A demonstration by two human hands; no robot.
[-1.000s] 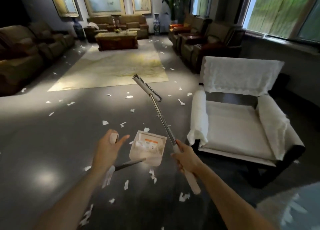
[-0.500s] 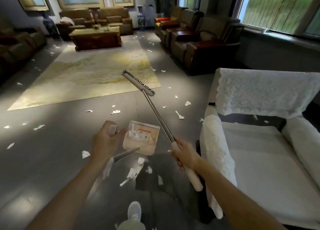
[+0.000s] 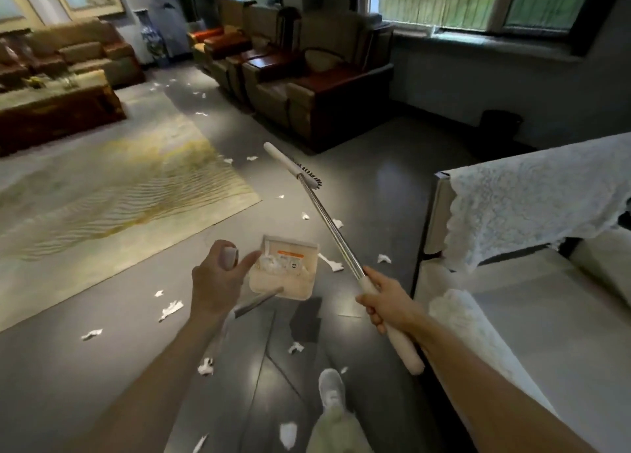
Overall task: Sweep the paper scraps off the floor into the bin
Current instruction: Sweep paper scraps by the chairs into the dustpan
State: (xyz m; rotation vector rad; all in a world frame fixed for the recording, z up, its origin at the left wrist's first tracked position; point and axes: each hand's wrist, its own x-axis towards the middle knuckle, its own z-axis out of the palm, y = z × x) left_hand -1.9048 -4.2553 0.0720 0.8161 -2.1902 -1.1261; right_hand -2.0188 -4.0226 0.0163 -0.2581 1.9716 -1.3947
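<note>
Head view: both my hands are full, with broom and dustpan raised over a littered floor.

Nearest, my shoe (image 3: 331, 391) steps on the grey floor (image 3: 102, 367) among paper scraps (image 3: 170, 309). My left hand (image 3: 218, 282) curls round the handle top of the dustpan (image 3: 290, 290), which hangs above the floor with scraps inside. My right hand (image 3: 386, 299) clasps the white grip of the broom (image 3: 327, 220), its head in the air. A white armchair (image 3: 529, 196) stands right and a rug (image 3: 119, 186) lies left. Scraps trail toward the brown armchairs (image 3: 324, 104). I cannot tell whether the dark container (image 3: 500, 121) by the far wall is the bin.
</note>
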